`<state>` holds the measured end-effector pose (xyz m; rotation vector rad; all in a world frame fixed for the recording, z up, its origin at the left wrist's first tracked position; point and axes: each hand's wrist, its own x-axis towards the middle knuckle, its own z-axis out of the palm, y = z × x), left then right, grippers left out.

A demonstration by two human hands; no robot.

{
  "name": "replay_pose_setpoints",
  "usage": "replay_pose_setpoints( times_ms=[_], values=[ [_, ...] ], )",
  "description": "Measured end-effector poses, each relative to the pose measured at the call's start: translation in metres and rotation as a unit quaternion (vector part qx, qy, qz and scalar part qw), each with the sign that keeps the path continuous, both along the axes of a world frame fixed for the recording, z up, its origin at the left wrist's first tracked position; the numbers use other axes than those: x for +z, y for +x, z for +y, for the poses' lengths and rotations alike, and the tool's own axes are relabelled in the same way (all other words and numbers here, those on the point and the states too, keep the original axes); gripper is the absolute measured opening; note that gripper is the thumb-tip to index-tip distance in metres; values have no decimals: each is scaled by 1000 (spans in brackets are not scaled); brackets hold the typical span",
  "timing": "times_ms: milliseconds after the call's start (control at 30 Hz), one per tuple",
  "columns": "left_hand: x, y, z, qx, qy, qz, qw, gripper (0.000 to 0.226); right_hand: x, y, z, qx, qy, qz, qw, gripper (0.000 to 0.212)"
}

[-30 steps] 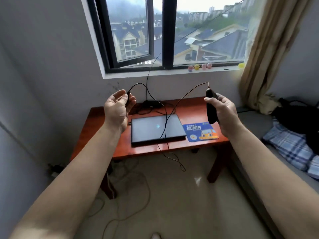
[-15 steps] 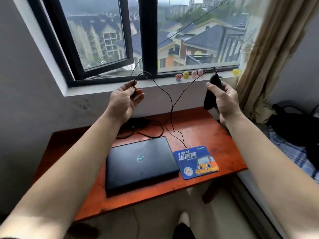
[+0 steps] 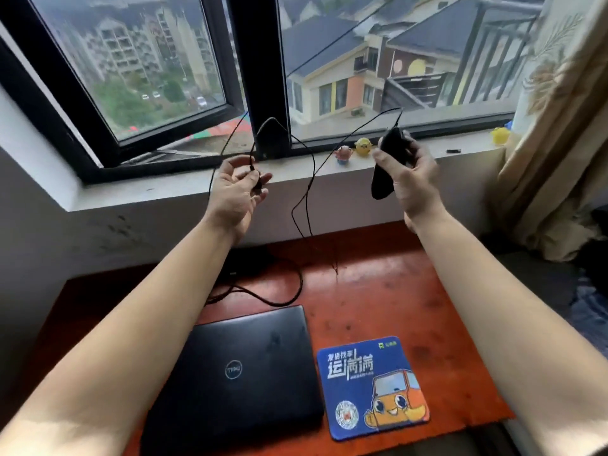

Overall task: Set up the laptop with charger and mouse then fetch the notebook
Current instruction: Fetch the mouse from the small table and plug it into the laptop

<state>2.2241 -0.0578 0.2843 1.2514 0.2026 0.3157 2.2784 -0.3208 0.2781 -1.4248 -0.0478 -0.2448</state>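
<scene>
The right hand point(image 3: 408, 182) grips the black mouse point(image 3: 385, 166), fingers curled round it, raised above the back edge of the tabletop point(image 3: 378, 291). The left hand point(image 3: 235, 192), palm up, pinches the plug end of the mouse cable point(image 3: 312, 166), which sags between both hands. The closed laptop point(image 3: 243, 376) lies at the front edge, with the mouse pad point(image 3: 371, 386) just right of it.

charger point(image 3: 251, 263) partly hidden, laptop point(image 3: 250, 383) corner cropped

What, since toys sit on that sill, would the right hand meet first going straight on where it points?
The right hand, mouse leading, probably meets the yellow figurine on the windowsill; depth is unclear.
</scene>
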Motion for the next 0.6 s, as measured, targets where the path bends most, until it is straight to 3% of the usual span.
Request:
replay_pose_setpoints(
  times_ms=[100, 200, 267, 433, 533, 600],
  values=[
    [-59, 8, -13, 34, 48, 87, 994, 24, -57, 10, -3, -14, -80, 56, 995, 62],
    [-128, 2, -15, 31, 132, 204, 970, 19, -127, -1, -7, -3, -205, 142, 968, 69],
    [-175, -14, -14, 20, 171, 283, 944, 18, -171, -21, -6, 18, -284, 206, 936, 74],
    [-266, -80, -13, -2, 152, 424, 893, 15, -254, -97, -8, 66, -419, 311, 850, 82],
    [-302, -115, -12, -8, 115, 473, 873, 15, -289, -137, -11, 81, -495, 340, 795, 84],
    [-315, -129, -9, -6, 146, 481, 864, 13, -304, -155, -13, 80, -537, 348, 764, 85]
  ],
)
